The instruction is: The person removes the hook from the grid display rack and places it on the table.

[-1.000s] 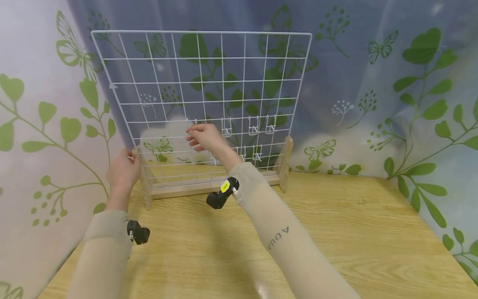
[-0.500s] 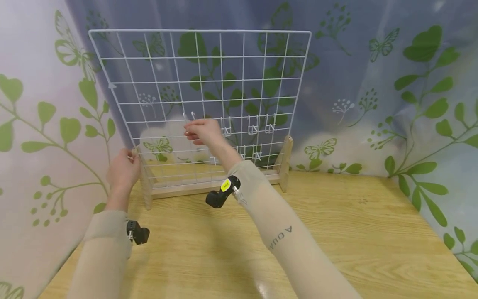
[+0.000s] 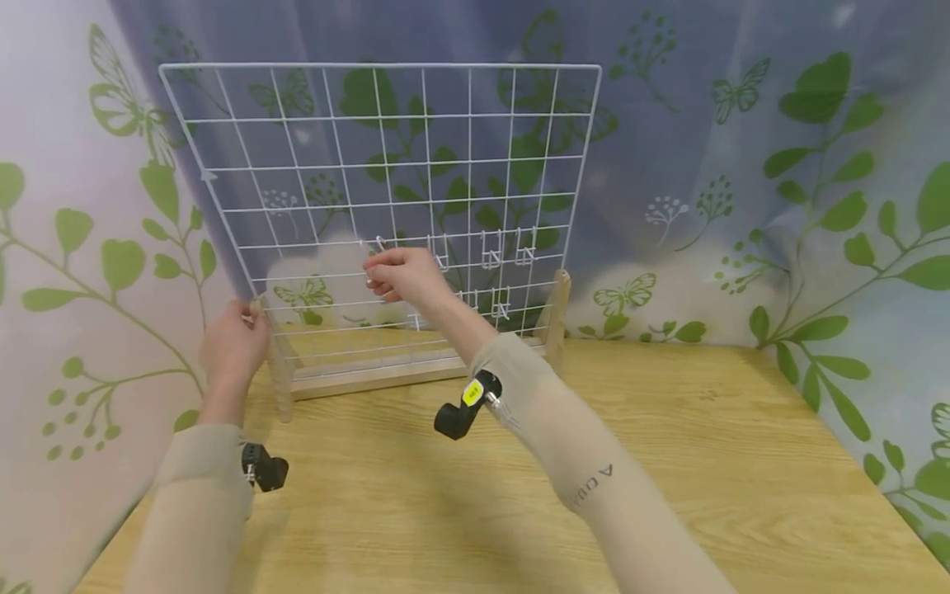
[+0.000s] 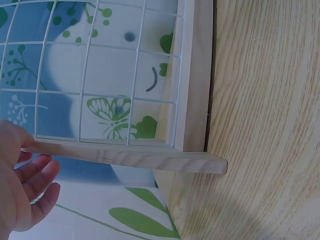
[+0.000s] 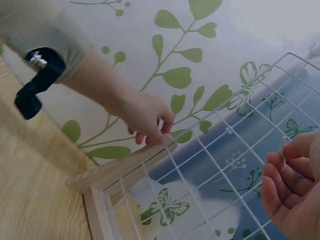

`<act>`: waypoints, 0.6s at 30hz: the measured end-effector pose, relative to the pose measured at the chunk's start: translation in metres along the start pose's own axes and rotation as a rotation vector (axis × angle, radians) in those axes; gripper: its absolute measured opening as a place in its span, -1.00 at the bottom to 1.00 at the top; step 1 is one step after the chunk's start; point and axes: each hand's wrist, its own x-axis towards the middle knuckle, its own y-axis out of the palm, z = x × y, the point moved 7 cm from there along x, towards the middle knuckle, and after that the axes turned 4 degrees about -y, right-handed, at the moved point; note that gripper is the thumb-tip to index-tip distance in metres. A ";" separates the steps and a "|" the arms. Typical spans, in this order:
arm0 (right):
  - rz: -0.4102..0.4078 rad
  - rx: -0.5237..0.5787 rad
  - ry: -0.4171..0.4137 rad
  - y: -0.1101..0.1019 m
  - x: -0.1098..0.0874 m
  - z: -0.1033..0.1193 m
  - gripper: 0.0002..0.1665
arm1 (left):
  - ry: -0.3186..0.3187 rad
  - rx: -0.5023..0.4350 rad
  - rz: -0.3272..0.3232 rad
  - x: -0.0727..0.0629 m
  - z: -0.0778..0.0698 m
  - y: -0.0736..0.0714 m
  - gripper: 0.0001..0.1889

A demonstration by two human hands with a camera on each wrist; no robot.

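Observation:
A white wire grid panel (image 3: 404, 165) stands upright in a light wooden stand (image 3: 378, 378). My left hand (image 3: 236, 342) holds the top of the stand's left post (image 4: 125, 156) between thumb and index finger, the other fingers loosely bent in the left wrist view. In front of the grid, my right hand (image 3: 410, 282) pinches a white wire hook (image 3: 381, 244). Its two bent tips show above the fingers in the head view; the rest is covered by the hand. From the right wrist, one end of the hook (image 5: 284, 145) sticks up between thumb and fingers.
Several white hooks (image 3: 491, 252) hang in two rows on the grid's lower right part. Under the stand lies a wood-grain tabletop (image 3: 668, 462). A leaf-patterned curtain (image 3: 690, 124) closes off the back and sides. Each forearm carries a black wrist camera (image 3: 466, 406).
My right hand has lifted the hook off the grid bar and drawn it slightly toward me. The left hand stays on the post. The head view has shifted a little.

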 end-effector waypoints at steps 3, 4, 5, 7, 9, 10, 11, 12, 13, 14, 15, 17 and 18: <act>0.051 -0.017 0.005 0.000 -0.010 -0.008 -0.74 | 0.001 0.005 0.007 -0.001 0.000 0.000 -0.57; 0.063 -0.021 0.007 0.000 -0.014 -0.012 -0.74 | -0.002 0.006 0.011 -0.001 0.000 0.000 -0.57; 0.078 -0.016 0.006 0.000 -0.017 -0.015 -0.74 | -0.002 0.007 0.016 -0.002 -0.001 0.000 -0.57; 0.111 -0.009 0.005 0.002 -0.025 -0.021 -0.74 | -0.008 0.009 0.024 -0.002 -0.001 0.000 -0.57; 0.134 -0.006 0.004 0.003 -0.032 -0.027 -0.74 | -0.013 0.014 0.030 -0.003 -0.001 0.000 -0.57; 0.145 -0.009 0.001 0.003 -0.036 -0.030 -0.75 | -0.014 0.016 0.032 -0.003 -0.001 0.000 -0.57; 0.157 -0.010 -0.001 0.004 -0.040 -0.033 -0.75 | -0.014 0.017 0.033 -0.003 -0.001 0.000 -0.57; 0.164 -0.013 0.004 0.004 -0.043 -0.036 -0.75 | -0.015 0.017 0.033 -0.003 -0.002 0.000 -0.57; 0.170 -0.017 0.007 0.004 -0.047 -0.039 -0.75 | -0.014 0.017 0.032 -0.003 -0.002 0.000 -0.58; 0.174 -0.019 0.014 0.004 -0.050 -0.042 -0.75 | -0.014 0.015 0.030 -0.002 -0.002 0.000 -0.57; 0.177 -0.020 0.018 0.004 -0.053 -0.046 -0.76 | -0.013 0.013 0.029 -0.002 -0.001 0.000 -0.57; 0.179 -0.014 0.037 0.003 -0.059 -0.052 -0.77 | -0.012 0.010 0.025 -0.002 -0.001 0.001 -0.57; 0.177 -0.013 0.047 0.003 -0.062 -0.055 -0.77 | -0.011 0.011 0.023 -0.001 0.000 0.001 -0.57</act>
